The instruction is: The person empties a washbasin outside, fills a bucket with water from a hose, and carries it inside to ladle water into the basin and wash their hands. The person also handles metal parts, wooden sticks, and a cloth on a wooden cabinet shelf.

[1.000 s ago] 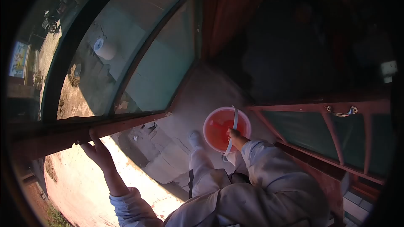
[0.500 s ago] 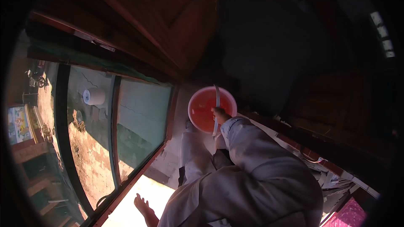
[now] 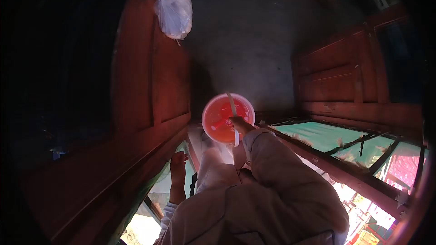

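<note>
My right hand (image 3: 239,123) is closed around the pale handle of a bucket (image 3: 206,129). The bucket has a whitish-pink rim and hangs in front of my legs. Inside it are liquid and a red thing shaped like a dipper (image 3: 220,124), partly covered by the handle and my hand. Off to the left, beside my leg, my left hand (image 3: 178,159) hangs low with loosely bent fingers and nothing visible in it. It is close to the door frame on that side.
Red-brown wooden door panels stand on the left (image 3: 170,79) and right (image 3: 334,84). A tied white plastic bag (image 3: 175,13) hangs at the left panel. Ahead stretches a dim grey floor (image 3: 245,50). Glass panes (image 3: 318,134) run along the right.
I have moved forward into the doorway, carrying the bucket. The yard window on the left has mostly passed behind, and my left hand has swung forward. My right hand keeps hold of the handle.
</note>
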Action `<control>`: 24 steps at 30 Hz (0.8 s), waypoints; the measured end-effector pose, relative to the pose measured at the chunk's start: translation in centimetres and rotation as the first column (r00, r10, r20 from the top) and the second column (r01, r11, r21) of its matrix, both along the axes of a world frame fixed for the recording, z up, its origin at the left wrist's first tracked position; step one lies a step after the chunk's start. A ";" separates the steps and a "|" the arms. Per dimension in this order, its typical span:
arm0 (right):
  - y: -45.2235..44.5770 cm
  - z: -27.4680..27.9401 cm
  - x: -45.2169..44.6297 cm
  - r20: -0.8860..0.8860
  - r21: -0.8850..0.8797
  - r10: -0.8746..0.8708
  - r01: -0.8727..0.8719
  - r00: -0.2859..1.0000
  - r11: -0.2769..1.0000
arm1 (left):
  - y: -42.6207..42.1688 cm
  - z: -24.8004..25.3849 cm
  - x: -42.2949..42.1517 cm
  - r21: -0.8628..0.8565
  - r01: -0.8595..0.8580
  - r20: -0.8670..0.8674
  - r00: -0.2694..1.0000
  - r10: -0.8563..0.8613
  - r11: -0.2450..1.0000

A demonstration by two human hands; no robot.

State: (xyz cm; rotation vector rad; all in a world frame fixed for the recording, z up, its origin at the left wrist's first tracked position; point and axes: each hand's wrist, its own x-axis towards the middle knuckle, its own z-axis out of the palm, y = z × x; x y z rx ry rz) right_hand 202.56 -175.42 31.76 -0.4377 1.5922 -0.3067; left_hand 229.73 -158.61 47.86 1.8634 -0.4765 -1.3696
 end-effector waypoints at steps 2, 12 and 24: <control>-1.3 -0.9 -1.6 0.101 -0.086 -0.023 0.031 0.995 0.996 | -4.4 0.5 -0.6 0.057 0.101 -0.016 0.995 -0.101 0.993; -7.2 -9.7 -9.7 0.160 -0.027 -0.403 0.413 0.901 0.911 | -26.0 0.7 -4.7 -0.160 0.469 0.067 0.883 -0.465 0.869; -20.1 -7.3 -23.2 -0.060 -0.093 -0.359 0.353 0.931 0.931 | -62.6 -8.3 -10.5 -0.128 0.675 0.113 0.738 -0.665 0.727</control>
